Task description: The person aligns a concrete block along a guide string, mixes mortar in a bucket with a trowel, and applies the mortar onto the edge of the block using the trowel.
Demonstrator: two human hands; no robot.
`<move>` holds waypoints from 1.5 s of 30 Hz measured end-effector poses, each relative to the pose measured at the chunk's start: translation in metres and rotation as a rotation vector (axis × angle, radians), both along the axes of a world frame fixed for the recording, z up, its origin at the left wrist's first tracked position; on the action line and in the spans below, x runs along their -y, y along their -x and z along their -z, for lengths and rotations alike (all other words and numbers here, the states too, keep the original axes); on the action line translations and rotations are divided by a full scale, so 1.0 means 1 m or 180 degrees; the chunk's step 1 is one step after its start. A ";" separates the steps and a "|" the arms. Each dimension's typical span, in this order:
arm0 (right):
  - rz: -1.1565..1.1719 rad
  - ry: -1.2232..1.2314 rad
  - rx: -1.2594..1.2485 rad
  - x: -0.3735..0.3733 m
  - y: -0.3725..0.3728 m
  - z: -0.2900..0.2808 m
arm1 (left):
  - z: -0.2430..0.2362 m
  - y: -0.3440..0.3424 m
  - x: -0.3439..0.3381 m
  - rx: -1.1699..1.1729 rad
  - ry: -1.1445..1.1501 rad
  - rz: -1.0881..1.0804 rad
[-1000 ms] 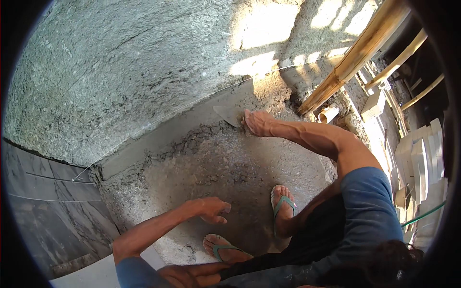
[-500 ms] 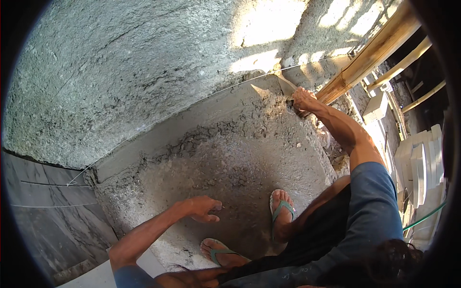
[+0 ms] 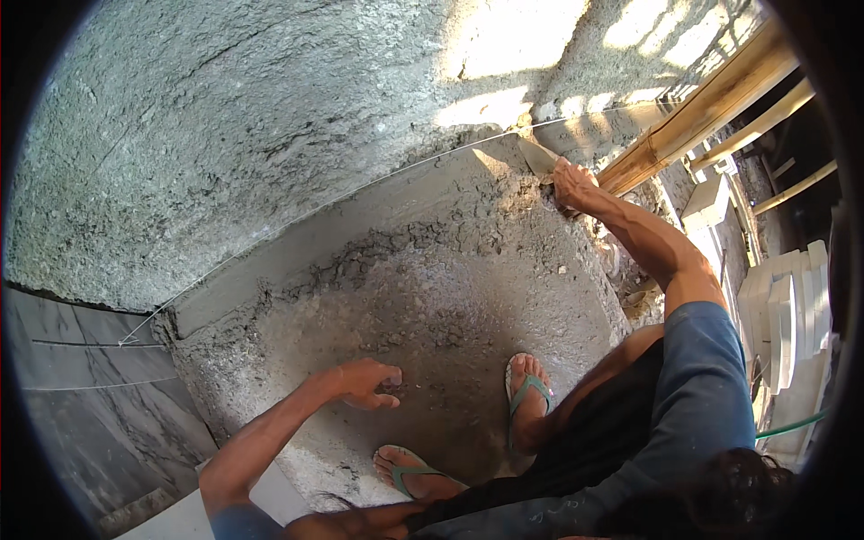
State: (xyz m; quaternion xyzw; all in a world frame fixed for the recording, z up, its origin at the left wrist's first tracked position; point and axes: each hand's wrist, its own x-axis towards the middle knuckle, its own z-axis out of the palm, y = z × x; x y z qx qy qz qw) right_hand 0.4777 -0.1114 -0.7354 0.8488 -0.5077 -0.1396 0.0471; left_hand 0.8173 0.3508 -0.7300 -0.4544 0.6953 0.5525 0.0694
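Note:
My right hand (image 3: pixel 576 186) is wrapped round the handle of a trowel (image 3: pixel 539 157), far right of the middle. Its blade lies against the grey mortar strip (image 3: pixel 351 225) along the foot of the rough wall (image 3: pixel 225 135). The handle is mostly hidden in my fist. A thin white string (image 3: pixel 396 175) runs taut along the mortar's far edge, passing close to the blade's tip. My left hand (image 3: pixel 367 383) hangs above the wet floor with nothing in it, fingers loosely bent and the thumb apart.
A thick bamboo pole (image 3: pixel 693 108) slants up just beside my right hand. White slabs (image 3: pixel 783 306) are stacked at the right. Dark marbled slabs (image 3: pixel 99 387) lie at the left. My sandalled feet (image 3: pixel 529 396) stand on the rough floor, with crumbly mortar (image 3: pixel 360 265) ahead.
My left hand has shifted slightly left and away from me. The right hand and the trowel have barely moved, staying at the mortar strip.

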 end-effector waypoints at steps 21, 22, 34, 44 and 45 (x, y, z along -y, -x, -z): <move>-0.2001 -0.0586 0.0011 -0.045 -0.058 0.013 | 0.006 -0.017 -0.013 0.0249 -0.0293 -0.0026; -0.2062 -0.0577 0.0129 -0.057 -0.066 0.015 | 0.007 -0.018 -0.012 0.0196 -0.0243 -0.0085; -0.0967 0.0030 -0.0033 0.028 0.020 0.021 | -0.006 -0.029 -0.020 0.0324 -0.0428 -0.0388; -0.1138 -0.0679 -0.0118 -0.027 -0.039 0.019 | -0.009 -0.027 -0.024 0.0428 -0.0327 -0.0368; -0.1494 -0.0827 0.0165 -0.049 -0.047 0.015 | -0.012 -0.027 -0.024 0.0429 -0.0326 -0.0388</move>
